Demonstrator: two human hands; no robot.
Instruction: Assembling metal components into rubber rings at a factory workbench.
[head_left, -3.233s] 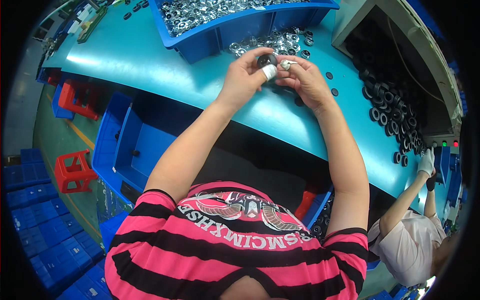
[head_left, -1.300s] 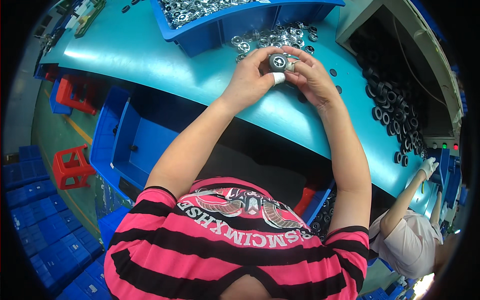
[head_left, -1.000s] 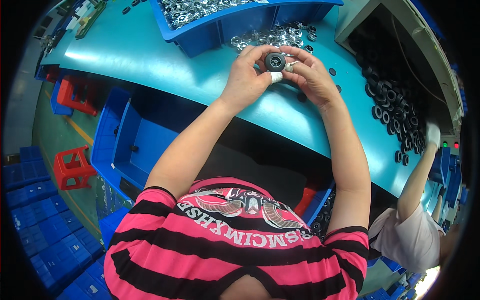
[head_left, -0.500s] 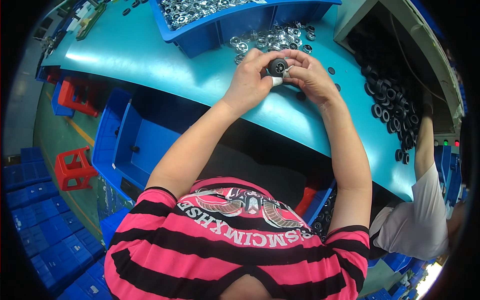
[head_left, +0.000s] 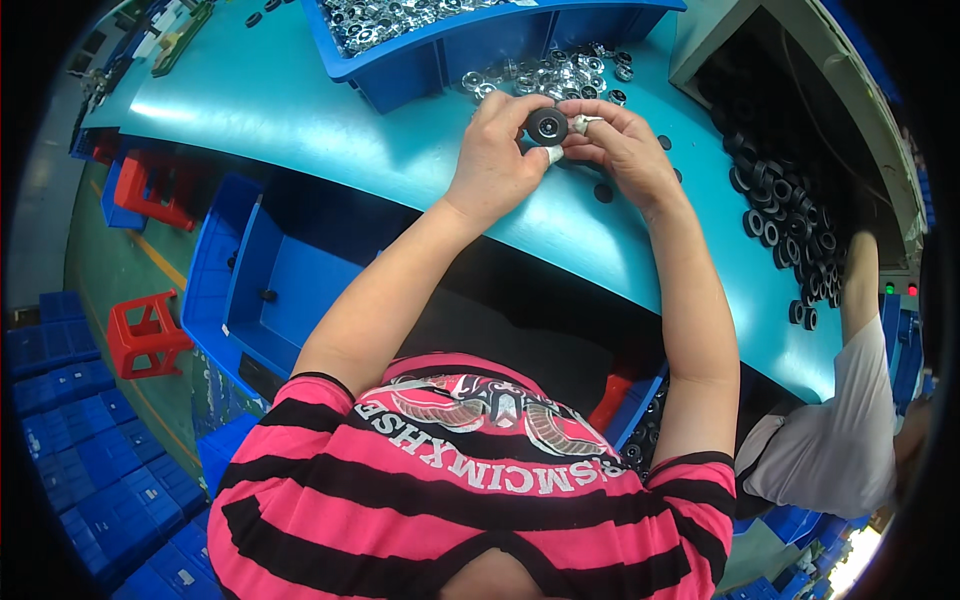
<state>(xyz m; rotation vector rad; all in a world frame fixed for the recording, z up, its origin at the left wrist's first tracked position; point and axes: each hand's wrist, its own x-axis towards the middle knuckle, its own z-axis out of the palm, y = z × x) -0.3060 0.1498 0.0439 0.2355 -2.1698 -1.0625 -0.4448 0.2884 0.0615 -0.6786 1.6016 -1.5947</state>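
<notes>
Wheel (head_left: 547, 126), black-rimmed with a shiny centre, was held above the teal table (head_left: 300, 125), near the loose shiny hubs (head_left: 560, 75). The left hand's (head_left: 497, 150) fingers were curled nearly closed, pinching it against the taped thumb; the right hand's (head_left: 625, 150) fingers were half bent at its right edge, and whether they clasped it could not be told. The step in hand appeared to be two-handed handling of this single piece; the next move, by judgement, called for a firm pinch on the rim. Hidden were its far side and several fingertips. A co-worker's hand was lost in the dark cabinet (head_left: 880, 130) opening, and the upper border cut off the blue bin (head_left: 480, 52).
</notes>
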